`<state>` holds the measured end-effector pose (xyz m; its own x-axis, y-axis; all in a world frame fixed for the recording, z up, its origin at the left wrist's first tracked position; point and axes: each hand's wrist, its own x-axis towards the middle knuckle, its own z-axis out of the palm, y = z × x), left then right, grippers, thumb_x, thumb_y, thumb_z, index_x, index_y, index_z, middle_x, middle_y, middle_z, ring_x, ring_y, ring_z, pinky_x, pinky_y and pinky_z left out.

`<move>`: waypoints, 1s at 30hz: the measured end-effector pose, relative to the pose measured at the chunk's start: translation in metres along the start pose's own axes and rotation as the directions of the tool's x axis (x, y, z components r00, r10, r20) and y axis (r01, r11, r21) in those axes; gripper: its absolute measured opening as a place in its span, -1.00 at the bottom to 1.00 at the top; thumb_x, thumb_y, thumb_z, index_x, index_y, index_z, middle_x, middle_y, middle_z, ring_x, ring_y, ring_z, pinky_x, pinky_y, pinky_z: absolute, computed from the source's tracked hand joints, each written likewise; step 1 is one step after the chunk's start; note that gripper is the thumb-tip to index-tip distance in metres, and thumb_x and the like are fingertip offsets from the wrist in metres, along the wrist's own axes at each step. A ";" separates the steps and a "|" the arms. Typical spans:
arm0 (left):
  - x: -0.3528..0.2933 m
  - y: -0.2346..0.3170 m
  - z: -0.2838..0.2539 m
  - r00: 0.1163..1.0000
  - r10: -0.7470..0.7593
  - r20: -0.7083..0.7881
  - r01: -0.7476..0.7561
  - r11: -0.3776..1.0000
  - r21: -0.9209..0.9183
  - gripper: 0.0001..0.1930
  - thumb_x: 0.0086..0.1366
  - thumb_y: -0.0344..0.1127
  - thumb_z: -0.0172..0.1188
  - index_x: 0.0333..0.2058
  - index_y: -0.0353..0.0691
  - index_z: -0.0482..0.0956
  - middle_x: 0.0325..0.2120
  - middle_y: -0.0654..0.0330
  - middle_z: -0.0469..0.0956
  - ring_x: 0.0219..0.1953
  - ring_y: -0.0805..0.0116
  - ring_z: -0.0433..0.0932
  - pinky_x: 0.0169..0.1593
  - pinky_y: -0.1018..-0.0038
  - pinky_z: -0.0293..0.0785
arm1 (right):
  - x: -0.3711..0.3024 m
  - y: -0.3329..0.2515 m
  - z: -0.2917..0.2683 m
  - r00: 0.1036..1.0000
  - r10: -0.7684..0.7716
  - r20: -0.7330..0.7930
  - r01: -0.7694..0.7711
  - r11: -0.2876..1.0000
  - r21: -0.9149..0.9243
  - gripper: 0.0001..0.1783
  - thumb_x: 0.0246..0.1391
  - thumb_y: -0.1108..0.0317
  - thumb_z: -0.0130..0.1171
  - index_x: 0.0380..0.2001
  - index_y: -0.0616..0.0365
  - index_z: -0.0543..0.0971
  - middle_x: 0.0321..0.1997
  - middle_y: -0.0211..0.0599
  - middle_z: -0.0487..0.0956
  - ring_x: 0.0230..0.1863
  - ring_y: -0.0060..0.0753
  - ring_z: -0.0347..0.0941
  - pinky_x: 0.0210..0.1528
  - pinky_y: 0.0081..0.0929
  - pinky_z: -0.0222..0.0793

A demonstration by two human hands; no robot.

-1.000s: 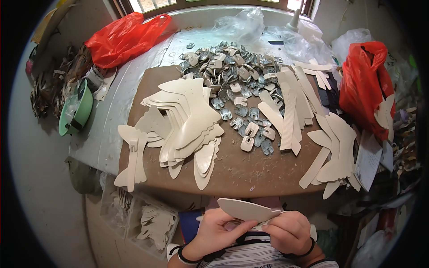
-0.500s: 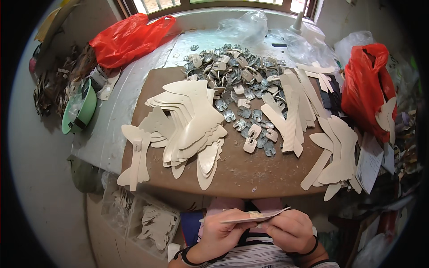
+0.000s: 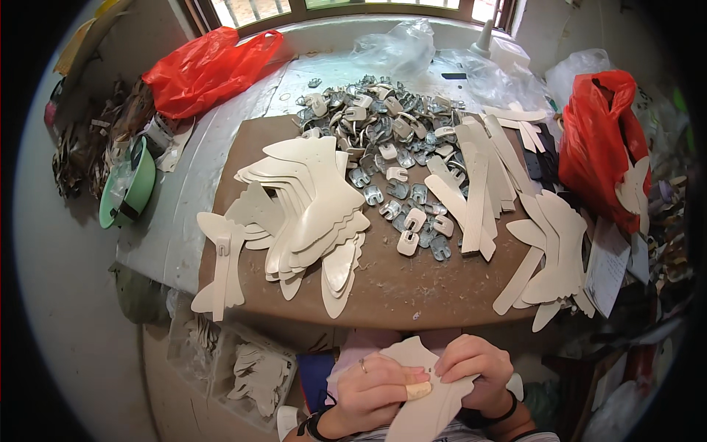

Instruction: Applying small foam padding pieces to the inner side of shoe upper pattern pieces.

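Note:
Over my lap, below the table's front edge, I hold a cream leather-like cut-out piece [image 3: 421, 423] with wavy edges. My left hand [image 3: 374, 387] is closed on its left side, and the fingers press near a small yellowish pad [image 3: 418, 391] lying against the surface. My right hand [image 3: 475, 368] grips the right edge, thumb and fingers curled over it. Small dark slots show in the cut-out between the hands. What lies beneath it is hidden. Nearest on the brown mat [image 3: 375, 295] is a stack of similar cut-outs [image 3: 324, 206].
A heap of metal and cream buckle-like clips [image 3: 390, 125] lies mid-table. Cream strips [image 3: 477, 191] and more cut-outs [image 3: 556, 250] are to the right. Red bags [image 3: 210, 70] stand at both sides; a green basin [image 3: 131, 180] sits left. Below is a plastic bin [image 3: 254, 376] with scraps.
The cut-out piece has tilted from nearly edge-on to showing its broad face. My left hand has shifted over that face, and my right hand has risen slightly along the edge.

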<state>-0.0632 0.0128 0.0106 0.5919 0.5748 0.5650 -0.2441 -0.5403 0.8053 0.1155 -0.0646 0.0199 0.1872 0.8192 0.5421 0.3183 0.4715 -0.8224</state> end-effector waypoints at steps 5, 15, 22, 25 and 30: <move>0.001 -0.001 -0.005 0.999 0.037 0.035 -0.034 0.996 -0.082 -0.69 -0.06 -0.48 0.36 -0.24 -0.33 0.66 -0.26 0.07 0.62 -0.18 0.20 0.60 -0.17 0.41 0.50 | -0.005 -0.016 -0.001 1.000 -0.004 0.028 0.004 1.000 -0.015 -0.78 -0.14 0.31 0.42 -0.49 0.13 0.57 -0.45 -0.30 0.61 -0.40 -0.33 0.57 -0.35 -0.46 0.46; -0.003 0.006 -0.012 0.989 -0.147 -0.005 0.147 0.989 -0.021 -0.70 -0.03 -0.42 0.37 -0.24 -0.26 0.66 -0.22 0.10 0.60 -0.21 0.22 0.58 -0.19 0.39 0.50 | -0.005 -0.018 -0.002 0.993 -0.080 0.090 0.085 0.995 -0.046 -0.81 -0.10 0.30 0.39 -0.48 0.14 0.60 -0.41 -0.32 0.62 -0.39 -0.33 0.59 -0.34 -0.45 0.48; 0.004 0.005 -0.016 0.989 0.126 0.079 -0.129 0.991 0.040 -0.77 -0.03 -0.49 0.32 -0.31 -0.33 0.67 -0.25 0.08 0.59 -0.28 0.17 0.61 -0.29 0.44 0.50 | -0.010 -0.017 0.001 0.998 0.015 0.060 -0.017 0.999 0.035 -0.77 -0.14 0.32 0.42 -0.44 0.17 0.59 -0.42 -0.31 0.60 -0.41 -0.32 0.59 -0.36 -0.46 0.47; -0.010 0.001 -0.006 0.996 0.082 0.028 -0.083 0.997 0.009 -0.76 -0.03 -0.52 0.30 -0.30 -0.39 0.65 -0.25 0.07 0.59 -0.26 0.15 0.61 -0.29 0.44 0.49 | -0.013 -0.022 -0.005 0.994 -0.013 0.112 0.014 1.000 -0.012 -0.78 -0.14 0.34 0.41 -0.42 0.15 0.60 -0.40 -0.33 0.60 -0.38 -0.33 0.59 -0.34 -0.44 0.46; -0.012 -0.001 -0.001 0.998 0.055 0.021 -0.054 0.998 -0.029 -0.72 -0.01 -0.57 0.26 -0.24 -0.40 0.62 -0.24 0.07 0.58 -0.26 0.16 0.59 -0.24 0.42 0.46 | -0.013 -0.023 -0.010 0.974 -0.082 0.210 0.101 0.991 -0.083 -0.83 -0.13 0.38 0.40 -0.41 0.12 0.63 -0.34 -0.38 0.56 -0.32 -0.35 0.57 -0.29 -0.45 0.44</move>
<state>-0.0706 0.0070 0.0031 0.5934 0.5317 0.6043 -0.2980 -0.5523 0.7786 0.1153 -0.0894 0.0335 -0.0387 0.8282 0.5591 0.4112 0.5231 -0.7465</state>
